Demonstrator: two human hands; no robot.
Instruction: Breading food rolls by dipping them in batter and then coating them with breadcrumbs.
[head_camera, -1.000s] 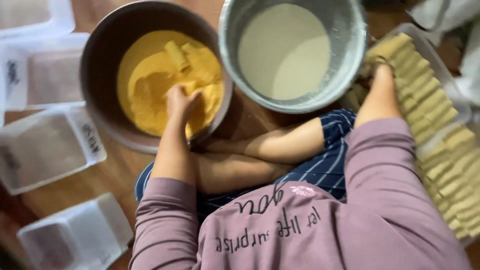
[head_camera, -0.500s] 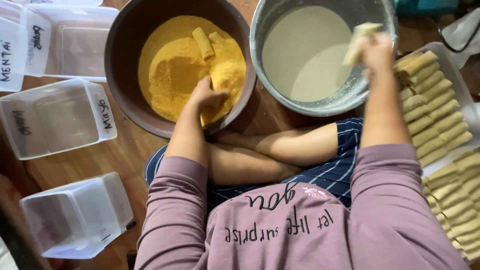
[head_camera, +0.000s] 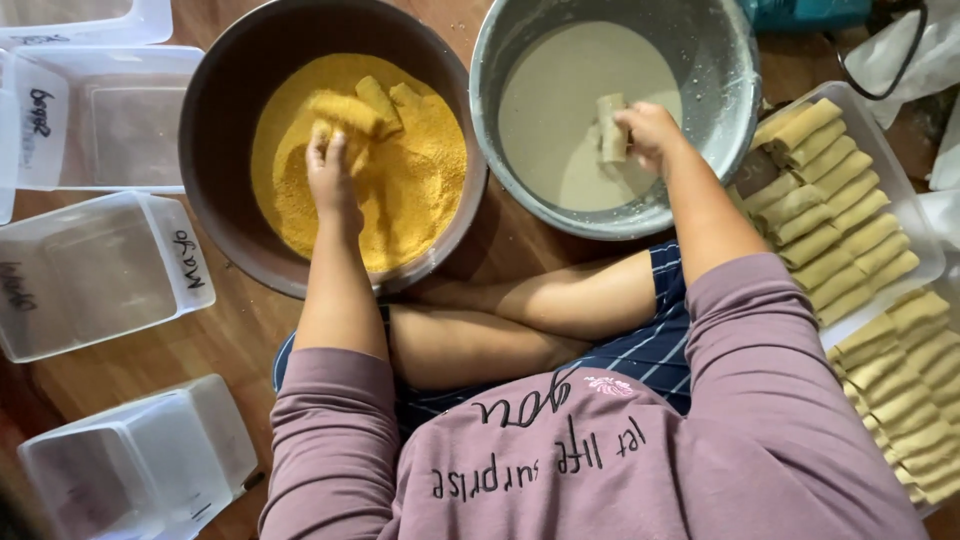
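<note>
While both hands pinch rolls, bowls and clear tubs crowd the wooden floor.

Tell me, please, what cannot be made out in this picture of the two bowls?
Head view:
- Left hand fingertips: buried in yellow crumbs.
- Roll at the right hand: lower end sunk in batter.
- Tray of rolls: cut off by the right edge.
- Brown bowl: rim cut off at the top.

Clear plastic tubs with white handwritten labels stand left.
</note>
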